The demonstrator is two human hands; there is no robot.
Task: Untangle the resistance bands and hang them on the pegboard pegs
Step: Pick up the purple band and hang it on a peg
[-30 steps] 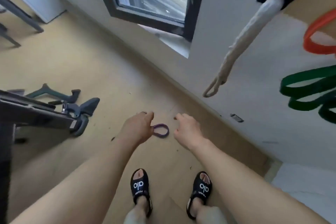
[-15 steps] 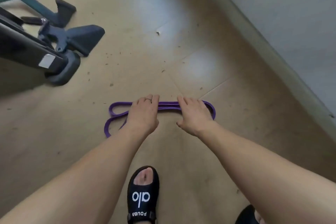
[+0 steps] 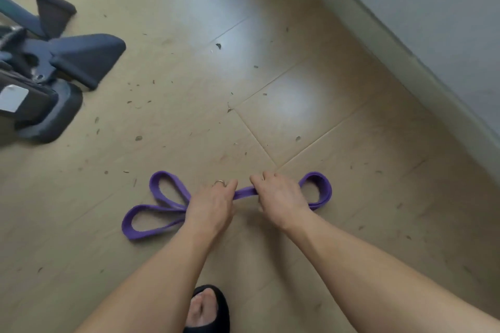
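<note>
One purple resistance band (image 3: 159,217), flat and matte like rubber, lying on the pale wood-look floor (image 3: 297,105) at about 6 o'clock of the view, folded into three loops: two at 9 o'clock of the hands, one at 3 o'clock. Two bare hands on its gathered middle. Left hand (image 3: 212,205), with one thin ring on a finger, curled over the strands; right hand (image 3: 280,197) curled the same way, gripping the band just beside the left. One black open-toe sandal (image 3: 213,308) at 6 o'clock. One dark grey machine base (image 3: 67,62), of hard plastic and metal, at 10 o'clock, well apart. Many small dark crumbs scattered on the floor. Grey wall (image 3: 433,8) with a skirting board at 2 o'clock.
</note>
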